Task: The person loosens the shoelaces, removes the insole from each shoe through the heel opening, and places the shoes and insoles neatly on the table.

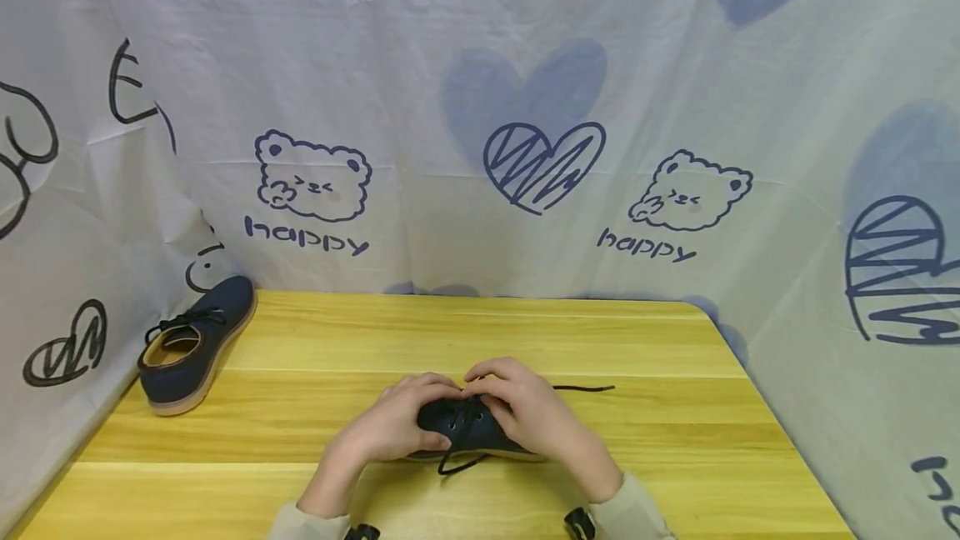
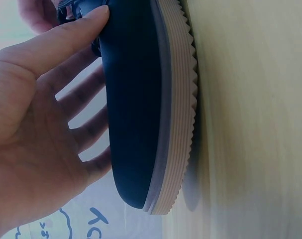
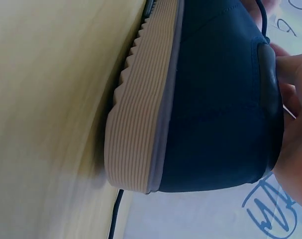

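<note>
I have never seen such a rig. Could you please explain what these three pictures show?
No machine is here: a person works with bare left hand and right hand. The wide picture comes from a head camera; the close ones, from a camera on each wrist. On the wooden table, a dark blue lace-up shoe stands untouched at the left edge. The matching shoe is between the hands. The left hand holds its toe part; the right hand is at its opening. Whether it pinches the lace is unclear.

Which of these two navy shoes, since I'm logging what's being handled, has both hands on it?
The front-centre navy lace-up shoe, between the left hand and right hand; the other shoe stands untouched at the left edge of the table.
</note>
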`<state>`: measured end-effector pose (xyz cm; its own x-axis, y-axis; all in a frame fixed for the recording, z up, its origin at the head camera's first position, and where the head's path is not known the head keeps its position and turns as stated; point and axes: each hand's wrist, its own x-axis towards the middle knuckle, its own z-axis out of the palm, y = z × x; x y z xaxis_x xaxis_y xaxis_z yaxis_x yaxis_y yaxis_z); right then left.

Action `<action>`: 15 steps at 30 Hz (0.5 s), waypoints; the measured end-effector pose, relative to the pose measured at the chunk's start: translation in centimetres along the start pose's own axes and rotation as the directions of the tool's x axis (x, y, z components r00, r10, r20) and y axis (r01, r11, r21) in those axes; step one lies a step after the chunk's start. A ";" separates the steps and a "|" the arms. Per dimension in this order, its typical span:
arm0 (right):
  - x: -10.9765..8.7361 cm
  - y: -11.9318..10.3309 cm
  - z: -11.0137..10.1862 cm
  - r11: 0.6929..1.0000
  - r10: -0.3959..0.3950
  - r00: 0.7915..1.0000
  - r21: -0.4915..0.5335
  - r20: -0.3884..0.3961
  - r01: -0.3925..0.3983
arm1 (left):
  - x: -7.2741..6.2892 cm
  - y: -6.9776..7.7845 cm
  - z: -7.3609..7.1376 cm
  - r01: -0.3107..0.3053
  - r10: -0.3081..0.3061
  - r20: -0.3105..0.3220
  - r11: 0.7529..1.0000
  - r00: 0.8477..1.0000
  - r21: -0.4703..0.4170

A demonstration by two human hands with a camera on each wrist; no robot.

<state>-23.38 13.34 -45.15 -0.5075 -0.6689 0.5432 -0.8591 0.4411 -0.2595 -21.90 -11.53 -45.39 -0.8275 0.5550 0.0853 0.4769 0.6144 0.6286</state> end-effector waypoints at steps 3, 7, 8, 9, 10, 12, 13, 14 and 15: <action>0.0 -0.2 0.1 1.000 -0.028 1.000 -0.009 0.011 0.028 | 0.0 -0.1 0.1 -0.001 0.001 -0.008 1.000 1.000 0.002; 0.0 -0.3 0.1 1.000 -0.017 1.000 -0.019 0.019 0.017 | 0.0 -0.1 0.1 -0.003 0.003 -0.001 1.000 1.000 0.007; 0.0 -0.3 0.1 1.000 -0.010 1.000 -0.020 0.021 0.011 | 0.0 -0.1 0.1 -0.004 0.004 0.001 1.000 1.000 0.008; 0.0 -0.3 0.1 1.000 -0.004 1.000 -0.021 0.023 0.005 | 0.0 -0.2 0.1 -0.005 0.005 0.003 1.000 1.000 0.009; 0.0 -0.3 0.1 1.000 0.001 1.000 -0.020 0.023 -0.001 | 0.0 -0.2 0.1 -0.004 0.004 0.005 1.000 1.000 0.009; 0.0 -0.3 0.2 1.000 0.010 1.000 -0.014 0.023 -0.010 | 0.0 -0.2 0.1 -0.002 0.002 0.008 1.000 1.000 0.010; -0.1 -0.2 0.2 1.000 0.012 1.000 -0.013 0.021 -0.012 | 0.0 -0.1 0.1 0.000 0.000 0.010 1.000 1.000 0.008; -0.1 -0.2 0.2 1.000 0.013 1.000 -0.011 0.018 -0.013 | 0.0 -0.1 0.1 0.002 -0.002 0.011 1.000 1.000 0.007; -0.1 -0.1 0.2 1.000 0.013 1.000 -0.008 0.012 -0.013 | 0.0 -0.1 0.1 0.003 -0.003 0.012 1.000 1.000 0.006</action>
<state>-23.23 13.23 -45.38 -0.5193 -0.6704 0.5300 -0.8520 0.4545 -0.2599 -21.90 -11.56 -45.56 -0.8254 0.5597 0.0739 0.4761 0.6197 0.6240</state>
